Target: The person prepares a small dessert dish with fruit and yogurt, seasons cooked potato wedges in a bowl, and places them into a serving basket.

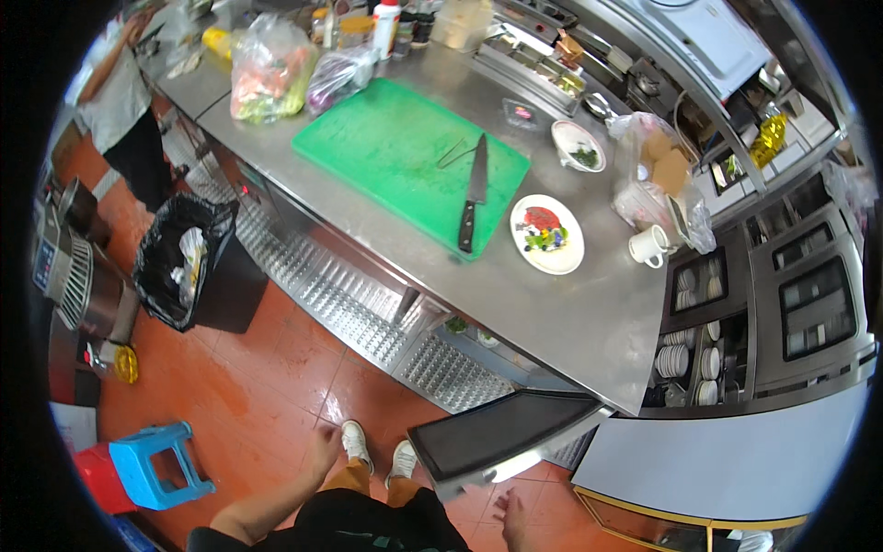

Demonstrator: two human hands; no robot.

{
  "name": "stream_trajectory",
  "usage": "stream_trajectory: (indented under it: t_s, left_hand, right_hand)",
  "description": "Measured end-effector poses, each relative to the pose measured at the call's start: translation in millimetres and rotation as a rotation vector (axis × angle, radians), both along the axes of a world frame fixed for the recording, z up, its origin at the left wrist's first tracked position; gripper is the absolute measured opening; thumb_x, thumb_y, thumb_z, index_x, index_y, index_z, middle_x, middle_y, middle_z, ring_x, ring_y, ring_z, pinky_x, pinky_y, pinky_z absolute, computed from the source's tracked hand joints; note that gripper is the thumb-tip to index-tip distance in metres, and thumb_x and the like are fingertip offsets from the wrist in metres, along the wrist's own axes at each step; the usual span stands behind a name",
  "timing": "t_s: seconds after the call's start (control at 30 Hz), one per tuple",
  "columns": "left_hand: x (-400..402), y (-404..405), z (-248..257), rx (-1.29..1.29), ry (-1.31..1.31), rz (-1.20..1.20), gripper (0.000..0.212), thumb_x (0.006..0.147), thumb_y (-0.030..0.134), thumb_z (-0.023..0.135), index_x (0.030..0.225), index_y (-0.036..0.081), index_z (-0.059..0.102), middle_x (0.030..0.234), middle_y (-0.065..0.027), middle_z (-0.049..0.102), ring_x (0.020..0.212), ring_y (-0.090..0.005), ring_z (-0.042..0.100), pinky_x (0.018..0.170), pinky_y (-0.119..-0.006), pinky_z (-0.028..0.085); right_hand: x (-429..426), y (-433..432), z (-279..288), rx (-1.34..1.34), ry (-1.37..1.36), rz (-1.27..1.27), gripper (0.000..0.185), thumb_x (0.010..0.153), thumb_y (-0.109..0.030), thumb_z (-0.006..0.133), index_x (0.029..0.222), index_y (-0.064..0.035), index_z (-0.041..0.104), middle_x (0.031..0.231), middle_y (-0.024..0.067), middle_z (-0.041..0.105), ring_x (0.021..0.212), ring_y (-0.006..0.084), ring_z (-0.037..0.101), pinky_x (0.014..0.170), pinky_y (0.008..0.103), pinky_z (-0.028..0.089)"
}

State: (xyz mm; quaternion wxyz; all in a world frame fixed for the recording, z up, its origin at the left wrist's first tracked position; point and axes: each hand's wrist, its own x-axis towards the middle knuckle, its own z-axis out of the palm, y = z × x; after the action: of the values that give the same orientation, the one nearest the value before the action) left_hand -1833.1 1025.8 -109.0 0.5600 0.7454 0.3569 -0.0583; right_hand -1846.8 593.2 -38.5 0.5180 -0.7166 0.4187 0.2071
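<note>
My left hand (328, 447) hangs blurred over the floor beside my shoes, and its finger pose is unclear. Fingers spread and holding nothing, my right hand (510, 512) is just beyond the outer face of an undercounter refrigerator door (510, 431), which is swung wide in front of me. Inside the cabinet, containers of greens (455, 324) partly show below the counter. On the steel worktop (593, 324) lies a green cutting board (386, 152) bearing a chef's knife (474, 186) and a thin bent wire-like item (455, 153). Near its corner, a white plate (552, 261) holds red food, greens and small flowers.
A white bowl with herbs (583, 148), a mug (647, 245) and bagged vegetables (269, 76) stand on the worktop. A lined trash bin (227, 290) and blue stool (148, 466) occupy the left floor. Another person (124, 103) stands far left.
</note>
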Motion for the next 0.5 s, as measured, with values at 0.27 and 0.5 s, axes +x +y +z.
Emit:
stream_trajectory:
  t_s: [0.27,0.5]
  left_hand:
    - [319,-95,179,-0.656,-0.241,-0.075,0.025,0.09,0.015,0.055,0.106,-0.003,0.055,0.09,-0.013,0.064,0.072,-0.0218,0.065,0.063,-0.03,0.054]
    - [432,-145,158,-0.971,-0.15,0.066,0.067,0.088,0.001,0.048,0.141,0.007,0.006,0.114,-0.0286,0.05,0.089,-0.0395,0.061,0.075,-0.05,0.055]
  right_hand:
    - [-47,-7,12,0.317,0.217,-0.304,0.05,0.089,-0.047,0.048,0.113,-0.0037,0.051,0.097,0.0113,0.063,0.081,0.0212,0.06,0.061,0.0335,0.05]
    - [57,-34,38,0.39,-0.05,-0.314,0.047,0.088,-0.047,0.051,0.109,-0.0055,0.058,0.091,0.0074,0.066,0.068,0.0164,0.059,0.062,0.027,0.047]
